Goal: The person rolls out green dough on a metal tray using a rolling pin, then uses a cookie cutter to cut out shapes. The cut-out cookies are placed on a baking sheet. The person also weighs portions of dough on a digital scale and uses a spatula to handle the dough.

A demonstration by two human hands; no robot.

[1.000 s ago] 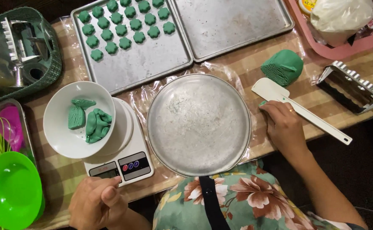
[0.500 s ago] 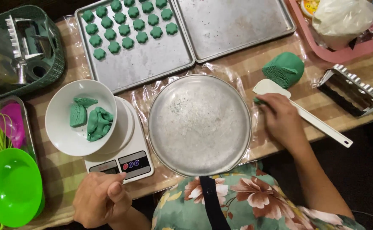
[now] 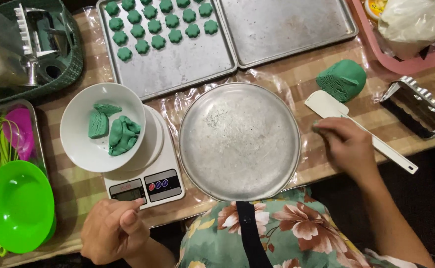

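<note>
A wooden table (image 3: 326, 69) with a checked top, partly covered in clear plastic film, fills the view from above. Nearest the person, the left hand (image 3: 114, 231) sits at the table's front edge, fingers curled loosely together, one fingertip touching the display end of a white kitchen scale (image 3: 148, 184). On the scale rests a white bowl (image 3: 78, 144) holding several pieces of green dough (image 3: 115, 131). Left of it lies a bright green bowl (image 3: 19, 206).

In the middle sits a round metal pan (image 3: 240, 141). Just right of it the right hand (image 3: 344, 146) rests on the table, fingers bent and close together, lying over the handle of a white spatula (image 3: 331, 106); whether they grip it cannot be told. The spatula's long axis runs diagonally, its broad blade pointing up-left toward the far side, its handle end toward the near right edge.

Beyond the blade, a lump of green dough (image 3: 341, 79) lies on the table. Farthest off are two baking trays: the left tray (image 3: 178, 64) carries rows of small green flower-shaped pieces (image 3: 158, 25), and the right tray (image 3: 287, 27) lies beside it.
</note>
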